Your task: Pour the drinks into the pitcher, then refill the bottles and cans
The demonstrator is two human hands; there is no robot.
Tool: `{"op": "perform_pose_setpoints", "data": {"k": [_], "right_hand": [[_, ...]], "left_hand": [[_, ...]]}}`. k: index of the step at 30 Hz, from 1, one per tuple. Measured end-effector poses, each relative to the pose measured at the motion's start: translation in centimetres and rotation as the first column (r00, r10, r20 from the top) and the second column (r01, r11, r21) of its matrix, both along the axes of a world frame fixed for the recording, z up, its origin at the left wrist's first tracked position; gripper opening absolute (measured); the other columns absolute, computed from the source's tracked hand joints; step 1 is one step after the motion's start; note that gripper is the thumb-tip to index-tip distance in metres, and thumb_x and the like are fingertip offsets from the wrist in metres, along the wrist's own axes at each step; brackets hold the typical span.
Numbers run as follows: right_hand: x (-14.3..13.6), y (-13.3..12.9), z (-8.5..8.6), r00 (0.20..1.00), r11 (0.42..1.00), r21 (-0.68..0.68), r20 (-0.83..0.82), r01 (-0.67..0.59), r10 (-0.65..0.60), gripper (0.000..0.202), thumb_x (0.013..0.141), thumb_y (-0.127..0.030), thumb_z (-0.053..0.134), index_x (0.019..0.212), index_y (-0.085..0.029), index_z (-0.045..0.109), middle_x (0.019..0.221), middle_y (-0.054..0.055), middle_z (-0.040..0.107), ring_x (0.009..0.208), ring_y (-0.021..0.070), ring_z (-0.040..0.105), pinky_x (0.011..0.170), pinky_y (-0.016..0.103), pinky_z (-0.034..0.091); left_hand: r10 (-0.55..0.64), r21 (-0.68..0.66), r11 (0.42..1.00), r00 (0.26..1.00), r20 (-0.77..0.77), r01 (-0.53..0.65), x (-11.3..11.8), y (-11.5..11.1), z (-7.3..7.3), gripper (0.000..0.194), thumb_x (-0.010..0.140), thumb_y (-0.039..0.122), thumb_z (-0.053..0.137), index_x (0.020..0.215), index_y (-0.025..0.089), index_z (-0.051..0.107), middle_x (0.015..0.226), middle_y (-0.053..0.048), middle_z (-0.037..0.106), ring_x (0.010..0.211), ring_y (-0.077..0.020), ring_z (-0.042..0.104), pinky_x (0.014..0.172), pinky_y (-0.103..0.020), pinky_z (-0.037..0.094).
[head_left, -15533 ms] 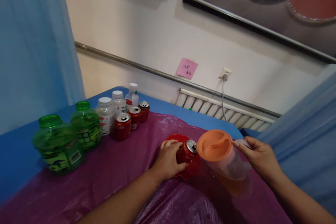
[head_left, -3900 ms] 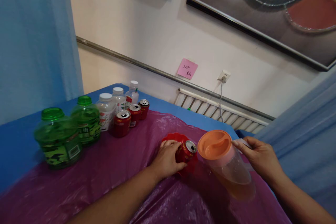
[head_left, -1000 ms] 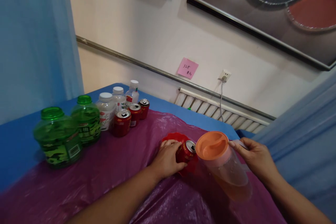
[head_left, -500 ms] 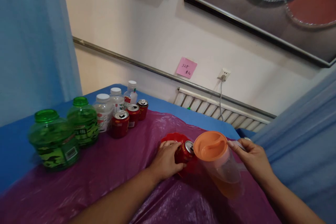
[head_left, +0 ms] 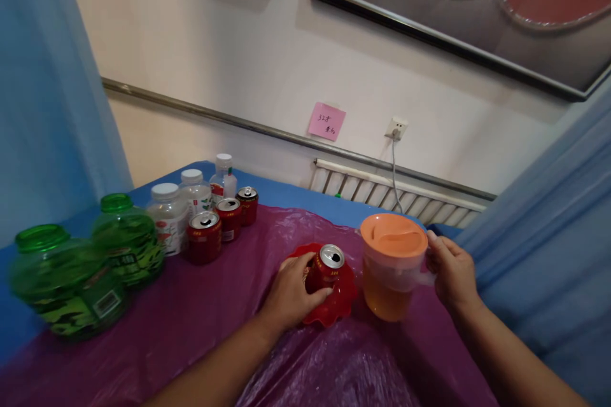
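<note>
Since the last frame you have swung the pitcher back from its steep lean to upright, clear of the can, and the can has come up from its tilt to stand almost straight. Your right hand is clamped on the pitcher's handle, on the side away from the can. Your left hand is wrapped around the can, thumb at the near side and fingers behind, with the can's opened top facing up.

The can is in the red scalloped dish, which sits on the purple plastic sheet. The pitcher is just beside the dish, its orange lid on and amber liquid inside (whether its base touches the sheet, you can't tell from here).

Over to your left, three more red cans stand in a row, with white-capped bottles behind them and two green jars nearer you. A pink note hangs on the wall ahead.
</note>
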State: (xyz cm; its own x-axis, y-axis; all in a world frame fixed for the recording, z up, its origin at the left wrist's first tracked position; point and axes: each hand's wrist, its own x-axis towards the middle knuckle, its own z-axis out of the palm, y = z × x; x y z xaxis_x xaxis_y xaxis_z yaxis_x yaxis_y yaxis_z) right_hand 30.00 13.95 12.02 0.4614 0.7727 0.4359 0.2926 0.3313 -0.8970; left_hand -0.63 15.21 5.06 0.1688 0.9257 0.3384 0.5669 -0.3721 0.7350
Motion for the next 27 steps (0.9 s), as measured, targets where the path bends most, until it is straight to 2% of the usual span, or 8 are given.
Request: {"op": "perform_pose_setpoints", "data": {"k": [5,10,15,20,22,24,26,27], "right_hand": [[0.3,1.9,-2.9,0.979,1.000,0.024,-0.203,0.018,-0.013,0.056,0.076,-0.064,0.074,0.059,-0.024,0.040,0.051,-0.010,0.031,0.046,0.0082,0.027,0.043,0.023,0.025],[1.1,2.3,-4.6,0.955,0.998,0.031,-0.293,0.062,-0.051,0.055,0.074,-0.064,0.076,0.061,-0.024,0.041,0.049,-0.011,0.030,0.045,0.0080,0.025,0.043,0.024,0.023],[2.2,1.4,-5.6,0.950,0.995,0.016,-0.299,0.102,-0.093,0.055,0.079,-0.067,0.070,0.061,-0.024,0.041,0.051,-0.010,0.034,0.046,0.0090,0.030,0.045,0.025,0.028],[2.8,0.7,-5.8,0.965,0.990,-0.013,-0.220,0.139,-0.139,0.051,0.081,-0.069,0.066,0.067,-0.021,0.055,0.058,-0.005,0.048,0.053,0.0126,0.043,0.050,0.027,0.037],[2.7,0.3,-5.5,0.961,0.978,0.009,-0.184,0.210,-0.205,0.048,0.082,-0.068,0.065,0.077,-0.020,0.061,0.068,-0.001,0.057,0.062,0.0161,0.051,0.059,0.030,0.045],[2.1,-0.8,-5.2,0.937,0.944,0.072,-0.163,0.323,-0.308,0.044,0.083,-0.063,0.065,0.095,-0.020,0.063,0.090,0.003,0.064,0.083,0.0206,0.060,0.078,0.035,0.050],[0.6,-2.8,-5.1,0.922,0.901,0.193,-0.090,0.388,-0.377,0.040,0.087,-0.051,0.066,0.114,-0.022,0.060,0.116,0.007,0.062,0.108,0.0243,0.059,0.097,0.041,0.046],[-0.5,-4.0,-5.2,0.928,0.894,0.262,-0.006,0.362,-0.374,0.038,0.090,-0.044,0.066,0.120,-0.023,0.058,0.125,0.009,0.060,0.117,0.0259,0.057,0.101,0.044,0.044]], "left_hand": [[-0.039,0.001,0.999,0.989,0.144,0.040,-0.2,0.5,0.0,0.068,0.068,0.029,0.081,0.132,0.021,0.059,0.130,-0.010,0.069,0.118,-0.0297,0.066,0.103,-0.046,0.051],[-0.018,0.014,1.000,0.993,0.119,0.016,-0.3,0.6,-0.2,0.064,0.066,0.032,0.082,0.126,0.020,0.063,0.128,-0.012,0.069,0.120,-0.0322,0.064,0.106,-0.051,0.049],[-0.038,0.014,0.999,0.993,0.110,0.037,-0.4,0.6,-0.4,0.062,0.066,0.031,0.082,0.125,0.022,0.063,0.127,-0.011,0.070,0.120,-0.0322,0.064,0.107,-0.052,0.048],[-0.027,0.003,1.000,0.994,0.103,0.027,-0.4,0.6,-0.1,0.062,0.066,0.036,0.082,0.123,0.021,0.063,0.126,-0.011,0.070,0.118,-0.0328,0.066,0.105,-0.053,0.050],[-0.019,0.008,1.000,0.996,0.083,0.018,-0.5,0.6,0.2,0.062,0.066,0.039,0.082,0.122,0.021,0.063,0.125,-0.011,0.071,0.116,-0.0333,0.067,0.103,-0.054,0.051],[-0.010,0.016,1.000,0.998,0.069,0.009,-0.5,0.5,0.4,0.063,0.067,0.041,0.081,0.123,0.020,0.062,0.124,-0.012,0.071,0.114,-0.0333,0.068,0.102,-0.054,0.053],[-0.018,0.024,1.000,0.998,0.060,0.016,-0.4,0.5,0.7,0.066,0.069,0.043,0.079,0.127,0.020,0.059,0.124,-0.012,0.072,0.113,-0.0327,0.070,0.100,-0.053,0.055],[-0.023,0.030,0.999,0.998,0.054,0.021,-0.4,0.4,0.8,0.067,0.069,0.044,0.078,0.128,0.020,0.058,0.124,-0.012,0.072,0.112,-0.0325,0.070,0.099,-0.052,0.056]]}}
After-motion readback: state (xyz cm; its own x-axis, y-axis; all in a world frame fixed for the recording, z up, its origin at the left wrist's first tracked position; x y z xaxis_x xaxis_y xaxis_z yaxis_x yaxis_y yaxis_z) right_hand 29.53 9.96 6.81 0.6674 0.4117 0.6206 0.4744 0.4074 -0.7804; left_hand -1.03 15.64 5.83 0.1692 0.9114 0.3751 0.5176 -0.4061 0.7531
